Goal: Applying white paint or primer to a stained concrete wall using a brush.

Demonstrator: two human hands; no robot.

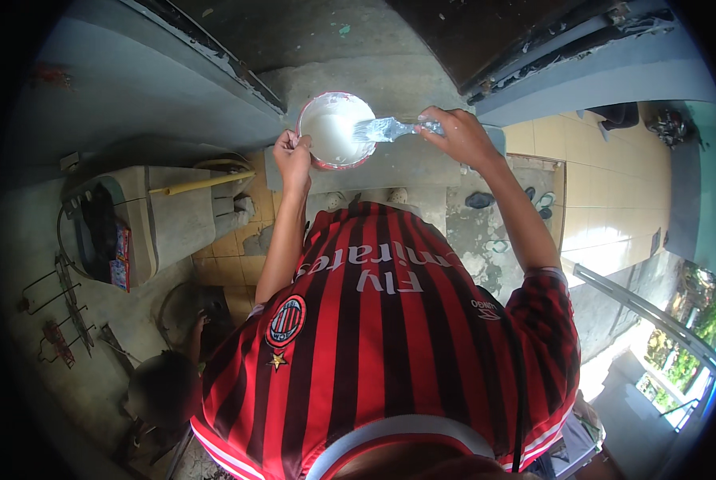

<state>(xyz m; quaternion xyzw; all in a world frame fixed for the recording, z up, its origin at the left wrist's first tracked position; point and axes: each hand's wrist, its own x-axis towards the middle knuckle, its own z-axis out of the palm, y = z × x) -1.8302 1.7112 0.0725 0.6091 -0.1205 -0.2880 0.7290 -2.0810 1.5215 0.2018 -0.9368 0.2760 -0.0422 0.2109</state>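
1. Red-and-black striped shirt point(390, 336) fills the foreground, worn by the person looking down from a height; both forearms reach forward from it.
2. Left hand point(292, 156) has its fingers closed on the rim of a round bowl point(335, 128) of white paint, holding it level so the liquid stays in.
3. Right hand point(458, 136) grips the handle of a paintbrush point(390, 128), fingers wrapped tight; the whitened bristles lie over the bowl's right edge, apparently so drips fall back inside.
4. Bowl and brush hover just above a grey concrete ledge point(406, 164).
5. Far below, a second person point(166, 384) crouches near stacked clutter on the tiled floor point(614, 192).
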